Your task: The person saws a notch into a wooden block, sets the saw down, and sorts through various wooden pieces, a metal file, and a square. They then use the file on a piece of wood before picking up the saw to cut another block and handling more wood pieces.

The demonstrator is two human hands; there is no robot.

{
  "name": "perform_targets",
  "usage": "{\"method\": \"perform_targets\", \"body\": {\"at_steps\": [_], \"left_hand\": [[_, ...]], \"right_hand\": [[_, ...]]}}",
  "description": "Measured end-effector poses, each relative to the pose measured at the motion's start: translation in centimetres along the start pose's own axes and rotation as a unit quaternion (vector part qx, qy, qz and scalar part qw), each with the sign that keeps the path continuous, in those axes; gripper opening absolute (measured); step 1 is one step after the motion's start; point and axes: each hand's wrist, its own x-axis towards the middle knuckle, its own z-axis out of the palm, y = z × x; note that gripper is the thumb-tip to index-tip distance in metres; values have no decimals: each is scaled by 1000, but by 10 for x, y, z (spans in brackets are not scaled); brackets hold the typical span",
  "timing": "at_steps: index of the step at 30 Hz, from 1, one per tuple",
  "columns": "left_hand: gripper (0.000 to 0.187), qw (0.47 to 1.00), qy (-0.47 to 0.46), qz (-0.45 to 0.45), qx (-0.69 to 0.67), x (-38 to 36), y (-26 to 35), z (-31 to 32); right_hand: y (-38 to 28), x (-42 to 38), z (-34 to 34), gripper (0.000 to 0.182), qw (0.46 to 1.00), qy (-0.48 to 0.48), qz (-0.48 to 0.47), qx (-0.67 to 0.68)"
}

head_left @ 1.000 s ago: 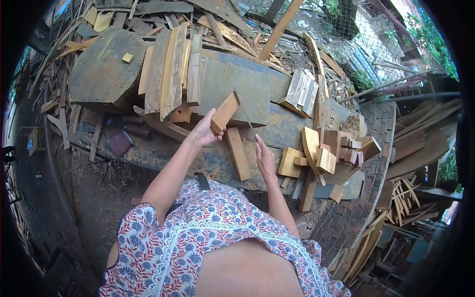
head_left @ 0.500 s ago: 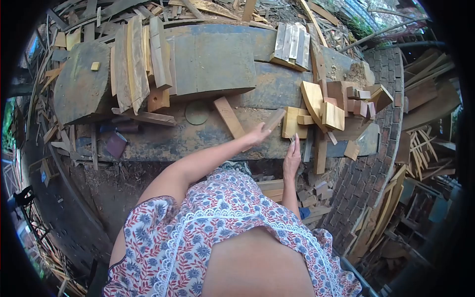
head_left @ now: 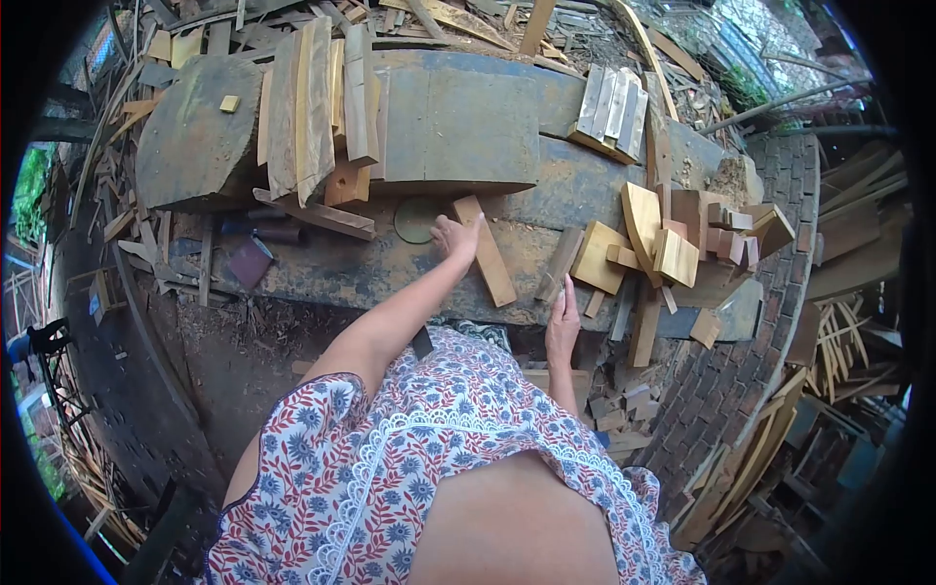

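Observation:
My left hand is over the bench, its fingers apart. Its thumb side lies at the upper part of a brown wood block, and the fingers point toward a round greenish disc. My right hand is upright at the bench's front edge with fingers pressed together; something thin seems to show at the fingertips, too small to name. Just beyond it lies a greyish wood piece, beside a pale yellow wood block.
Long boards lean on big timber blocks at the back. More blocks are stacked at right, with bundled grey strips behind. A dark red booklet-like thing lies at left. A brick strip borders the right side.
My left hand has let go of the greyish wood piece, which now lies by the yellow block, and has moved left to the brown block. The view has shifted slightly.

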Motion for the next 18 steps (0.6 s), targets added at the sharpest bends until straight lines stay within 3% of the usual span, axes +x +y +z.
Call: {"method": "perform_targets", "body": {"at_steps": [1,4,5,10,12,14,16,18], "left_hand": [[84,998,45,-50,-8,9,7,-3],[89,997,21,-51,53,23,26,7],[87,995,18,-65,67,26,28,11],[78,997,-22,-70,31,38,21,1],[77,995,-97,4,-2,30,16,-13],[68,981,-156,113,-36,-2,24,-46],[66,959,-162,217,-84,-43,53,-98],[66,941,-129,286,-128,-67,84,-145]], "right_hand": [[-4,0,3,41,1000,-9,-1,-5],[-27,-2,5,41,1000,-26,12,2],[-41,-5,1,41,997,-49,60,17],[-23,-9,2,41,998,19,-55,-2],[-31,-17,-7,41,1000,-3,16,-5],[-29,-16,-11,41,1000,7,24,5],[-33,-19,-18,40,999,38,-11,8],[-53,-16,-26,40,999,35,20,7]]}}
